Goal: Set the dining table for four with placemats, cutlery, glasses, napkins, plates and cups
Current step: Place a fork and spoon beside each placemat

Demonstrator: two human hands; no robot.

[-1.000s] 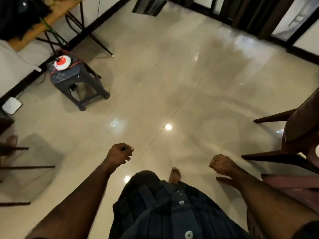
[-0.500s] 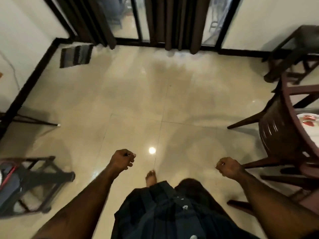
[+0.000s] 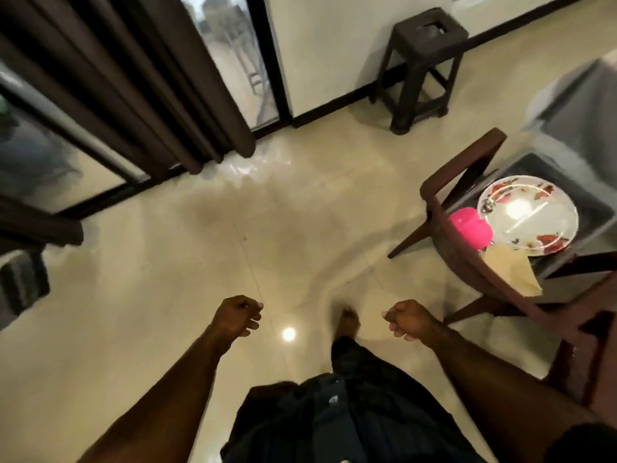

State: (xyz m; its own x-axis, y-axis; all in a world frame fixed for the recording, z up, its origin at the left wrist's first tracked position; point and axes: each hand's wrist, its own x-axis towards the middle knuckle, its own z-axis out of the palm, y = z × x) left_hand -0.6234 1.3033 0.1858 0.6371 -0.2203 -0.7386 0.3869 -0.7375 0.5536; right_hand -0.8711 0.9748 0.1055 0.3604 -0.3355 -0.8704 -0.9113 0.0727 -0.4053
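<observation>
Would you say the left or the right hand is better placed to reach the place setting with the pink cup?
Probably the right hand. The pink cup, plate and napkin lie on the person's right, behind the chair back; the left hand would have to cross the body. Both hands hold nothing.

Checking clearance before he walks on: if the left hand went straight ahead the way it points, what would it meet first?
The way looks free: ahead of the left hand lies only bare floor, then the dark curtains at the glass door. Depth is hard to judge.
</observation>
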